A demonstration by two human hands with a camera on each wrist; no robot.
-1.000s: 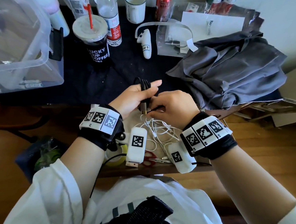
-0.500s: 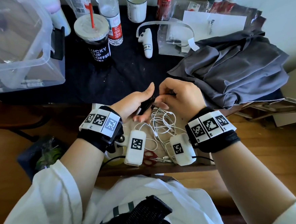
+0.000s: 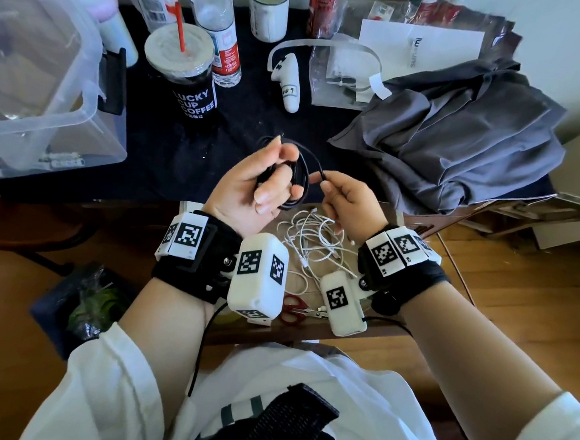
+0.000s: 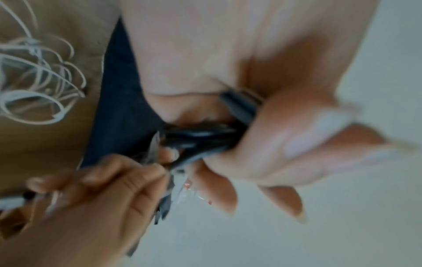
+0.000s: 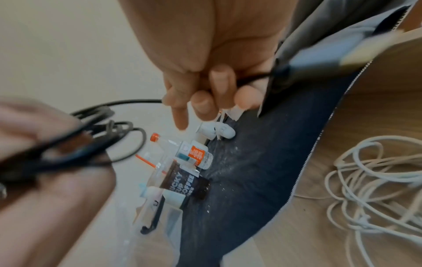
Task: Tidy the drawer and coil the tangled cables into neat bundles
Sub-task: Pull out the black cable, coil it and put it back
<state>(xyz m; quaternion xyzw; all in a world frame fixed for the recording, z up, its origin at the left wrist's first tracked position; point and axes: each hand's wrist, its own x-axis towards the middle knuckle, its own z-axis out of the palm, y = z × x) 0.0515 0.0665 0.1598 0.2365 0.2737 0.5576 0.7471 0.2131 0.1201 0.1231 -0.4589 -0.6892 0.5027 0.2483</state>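
Both hands are up off the drawer now, risen from low over the white tangle a second ago to mid-frame, above the dark cloth point(image 3: 141, 161). The left hand point(image 3: 249, 186) has turned palm-up – fingers curled round the black cable point(image 3: 300, 172), which now shows as an open ring of several loops rather than a tight bunch pressed between the palms. The right hand point(image 3: 348, 198), just right of it, pinches the cable's loose end between thumb and fingertips, the plug end trailing back under the palm in the right wrist view. So the winding looks nearly finished – my read is that only this last tail remains to be wrapped or tucked round the loops. Below the hands, in the lower middle of the frame, the white cables point(image 3: 309, 241) lie in the drawer point(image 3: 390, 330), untouched and knotted, with red scissors point(image 3: 292, 311) beside them. That heap is the bigger job left.
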